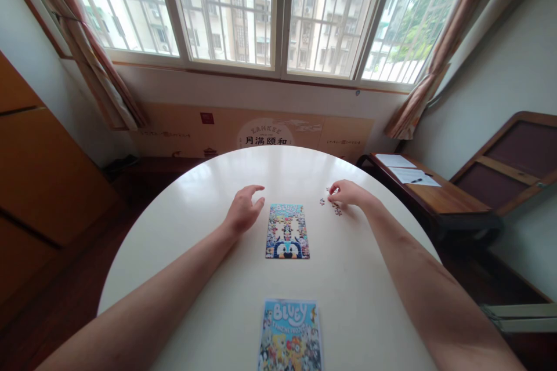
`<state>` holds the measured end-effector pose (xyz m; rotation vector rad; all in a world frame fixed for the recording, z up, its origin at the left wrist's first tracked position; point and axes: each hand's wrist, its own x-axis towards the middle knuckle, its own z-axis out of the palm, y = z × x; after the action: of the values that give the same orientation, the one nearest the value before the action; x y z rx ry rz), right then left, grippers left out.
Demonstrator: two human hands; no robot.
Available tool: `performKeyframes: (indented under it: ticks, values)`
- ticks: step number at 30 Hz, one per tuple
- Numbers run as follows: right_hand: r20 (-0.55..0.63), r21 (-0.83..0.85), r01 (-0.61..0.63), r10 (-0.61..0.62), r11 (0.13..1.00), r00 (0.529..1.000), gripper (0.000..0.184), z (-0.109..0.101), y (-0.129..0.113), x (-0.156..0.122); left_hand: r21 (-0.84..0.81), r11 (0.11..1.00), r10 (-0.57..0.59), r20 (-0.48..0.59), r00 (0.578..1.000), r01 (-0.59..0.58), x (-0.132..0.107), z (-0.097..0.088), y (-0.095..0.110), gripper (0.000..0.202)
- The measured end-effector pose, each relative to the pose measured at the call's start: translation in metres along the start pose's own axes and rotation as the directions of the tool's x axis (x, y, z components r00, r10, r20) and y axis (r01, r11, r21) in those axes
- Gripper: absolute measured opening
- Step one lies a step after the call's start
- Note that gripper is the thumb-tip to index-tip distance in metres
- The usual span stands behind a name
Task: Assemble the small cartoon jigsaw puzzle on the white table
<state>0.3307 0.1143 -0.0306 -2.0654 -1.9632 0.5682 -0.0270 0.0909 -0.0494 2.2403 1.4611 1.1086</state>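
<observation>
A partly assembled jigsaw puzzle (pixel 288 248) lies flat in the middle of the white table, with several gaps in its picture. My left hand (pixel 245 208) rests just left of its upper corner, thumb and index finger apart, holding nothing. To the right of the puzzle, my right hand (pixel 345 192) is pinched at a small cluster of loose jigsaw pieces (pixel 337 210). A piece appears to be at its fingertips, though the fingers partly cover it. One single jigsaw piece (pixel 322 202) lies a little left of that cluster.
A Bluey picture sheet (pixel 290 336) lies near me on the round white table (pixel 209 185). Beyond the table's right edge stands a low wooden bench (pixel 452 194) with papers (pixel 413 175) and a pen. A printed cardboard panel (pixel 174 127) leans under the barred window.
</observation>
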Motion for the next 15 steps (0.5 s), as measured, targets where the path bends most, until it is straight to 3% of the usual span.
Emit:
performKeyframes:
  ticks: [5,10,15]
  values:
    - [0.08,0.169,-0.001,-0.012,0.986,0.997,0.02,-0.006,-0.003,-0.01,-0.004,1.0,0.002,-0.001,1.0,-0.002,0.0,0.0,-0.001,0.035]
    - [0.208,0.351,0.026,-0.105,0.936,0.972,0.034,-0.02,-0.009,-0.021,-0.017,1.0,0.017,-0.001,1.0,-0.017,-0.001,0.001,-0.001,0.034]
    - [0.315,0.599,0.021,-0.26,0.8,0.913,0.043,-0.02,-0.043,-0.032,-0.011,0.994,0.11,-0.03,0.994,-0.11,-0.005,-0.004,0.011,0.026]
